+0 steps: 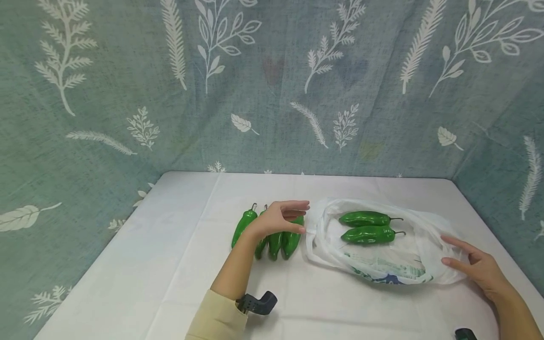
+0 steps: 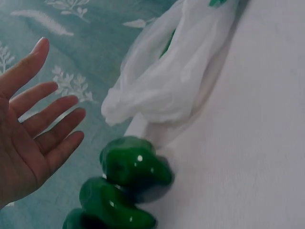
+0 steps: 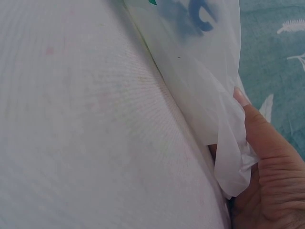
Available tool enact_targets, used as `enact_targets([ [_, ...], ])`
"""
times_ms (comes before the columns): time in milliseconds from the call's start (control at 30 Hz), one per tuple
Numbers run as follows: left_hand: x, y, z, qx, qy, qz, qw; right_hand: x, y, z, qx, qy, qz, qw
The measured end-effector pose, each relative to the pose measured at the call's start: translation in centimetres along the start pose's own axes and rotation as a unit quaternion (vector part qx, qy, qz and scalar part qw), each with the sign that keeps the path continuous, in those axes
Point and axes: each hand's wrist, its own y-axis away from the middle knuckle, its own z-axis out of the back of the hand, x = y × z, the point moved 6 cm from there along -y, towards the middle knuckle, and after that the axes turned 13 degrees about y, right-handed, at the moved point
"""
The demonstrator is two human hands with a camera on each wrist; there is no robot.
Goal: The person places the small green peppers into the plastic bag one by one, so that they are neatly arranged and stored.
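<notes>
Two green peppers (image 1: 366, 234) lie side by side inside the mouth of a white plastic bag (image 1: 323, 250), stems to the right. Left of the bag, several more green peppers (image 1: 244, 224) sit in a row, partly hidden by my left hand (image 1: 276, 219). That hand hovers over them, fingers extended and thumb apart, holding nothing; its fingertips are close to the bag's left rim. At the bag's right end, my right hand (image 1: 480, 264) touches the plastic with thumb and forefinger spread apart. A fold of the bag (image 3: 233, 157) lies between thumb and palm.
A white cloth (image 1: 204, 264) covers the table. Green-blue fabric (image 1: 263, 94) with white leaf prints stands behind and at both sides. A dark wrist-camera mount (image 1: 259, 303) juts from the left wrist, and another dark piece (image 1: 465, 334) shows below the right hand.
</notes>
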Motion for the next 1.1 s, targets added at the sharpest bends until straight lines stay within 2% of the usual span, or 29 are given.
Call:
enact_targets([
  [133,0.1,1.1,1.2,-0.024,0.006,-0.002,0.9997,0.0,-0.1,0.0,0.005,-0.005,0.002,1.0],
  [333,0.5,2.6,3.3,-0.07,0.064,-0.03,0.995,-0.1,-0.1,-0.2,0.011,-0.012,-0.004,0.9999],
  [433,0.7,3.5,4.3,-0.084,0.072,-0.04,0.993,-0.3,0.0,-0.2,0.016,-0.015,-0.01,0.9997],
  [800,1.7,7.0,7.7,-0.129,0.042,-0.056,0.9892,-0.5,0.0,-0.4,0.02,-0.01,-0.024,0.9994],
  [1100,2.7,8.4,9.5,-0.177,0.019,-0.062,0.9821,-0.4,0.1,-0.4,0.019,-0.014,-0.02,0.9995],
])
